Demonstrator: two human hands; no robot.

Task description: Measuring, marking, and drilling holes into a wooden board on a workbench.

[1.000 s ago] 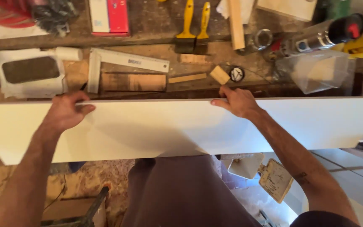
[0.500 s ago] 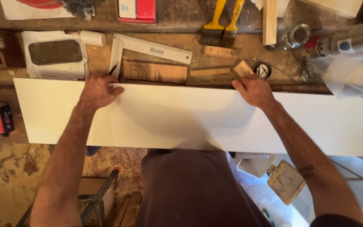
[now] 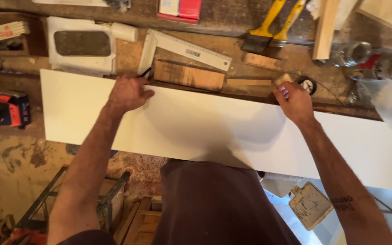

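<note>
A long white board (image 3: pixel 214 127) lies across the front of a worn wooden workbench (image 3: pixel 232 27), overhanging its edge above my lap. My left hand (image 3: pixel 127 93) grips the board's far edge left of centre, with a thin dark pencil-like thing at its fingertips. My right hand (image 3: pixel 294 102) holds the same far edge further right, fingers curled over it. Just beyond my left hand lie a wooden block (image 3: pixel 189 75) and a metal try square (image 3: pixel 184 47).
On the bench are a white tray (image 3: pixel 81 45), two yellow-handled scrapers (image 3: pixel 268 25), a red and white box (image 3: pixel 180 9), wood offcuts (image 3: pixel 259 60) and a glass jar (image 3: pixel 352 53). A red and black power tool (image 3: pixel 3 110) sits at the left. Crates stand on the floor below.
The view has swung so the board's left end now shows. Both hands stay on the far edge, and the board sits more slanted, lower at the right.
</note>
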